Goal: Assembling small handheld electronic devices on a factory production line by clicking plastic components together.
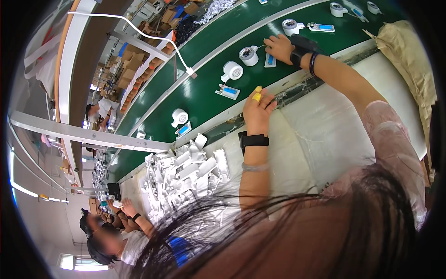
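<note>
Over the green conveyor belt, my right hand [279, 48] reaches out with bent fingers brought together by a thin wire. That wire joins a round white fan head [248, 56] to a white handle shell with a blue battery [270, 61], which lies just under the hand. What the fingertips pinch is too small to make out. Near the belt's edge my left hand [258, 110] is raised with its fingers apart, holding nothing. Yellow covers wrap two of its fingertips. Another fan head [232, 71] and its battery handle [228, 91] lie to the left on the belt.
White plastic handle shells [186, 169] are heaped on the table left of my left forearm. More fan heads [291, 27] line the green belt [204, 100]. A white metal post [93, 136] crosses at left. Brown wrapping [402, 56] stands at right. Co-workers [111, 242] sit at lower left.
</note>
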Available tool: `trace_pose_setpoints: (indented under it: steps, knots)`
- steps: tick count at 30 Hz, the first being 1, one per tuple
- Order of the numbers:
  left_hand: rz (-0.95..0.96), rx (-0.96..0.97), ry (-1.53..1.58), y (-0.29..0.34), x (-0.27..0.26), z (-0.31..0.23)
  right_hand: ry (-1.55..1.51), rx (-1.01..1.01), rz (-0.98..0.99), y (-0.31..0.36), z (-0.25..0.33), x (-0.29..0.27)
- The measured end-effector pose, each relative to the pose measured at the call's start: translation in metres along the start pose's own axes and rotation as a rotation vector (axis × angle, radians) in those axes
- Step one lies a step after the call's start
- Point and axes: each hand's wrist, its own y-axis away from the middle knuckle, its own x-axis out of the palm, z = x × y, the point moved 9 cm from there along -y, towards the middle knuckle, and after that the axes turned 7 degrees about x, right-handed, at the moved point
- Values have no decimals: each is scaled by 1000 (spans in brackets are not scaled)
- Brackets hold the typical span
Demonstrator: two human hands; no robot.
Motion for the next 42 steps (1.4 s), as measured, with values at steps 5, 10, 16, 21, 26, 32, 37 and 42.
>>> trace_pose_setpoints:
  steps: [5,10,16,21,26,32,37,42]
  knots:
    - [109,131,-204,6,16,-17,75,-123,55,-11,2,1]
    - [194,756,-907,25,48,-50,-437,-76,100,16,17,-87]
    - [426,1062,-1213,64,100,-38,-1375,243,451,52,27,-133]
    - [414,870,-1124,65,106,-33,-1661,249,657,75,33,-120]
    - [437,657,-789,55,94,-35,-1663,72,825,81,35,-136]
    - [399,468,-408,43,83,-31,-1344,-176,594,81,41,-134]
    - [347,443,-611,29,70,-18,-810,118,132,73,6,-145]
    - [247,296,-389,26,65,-4,-861,215,-59,81,5,-151]
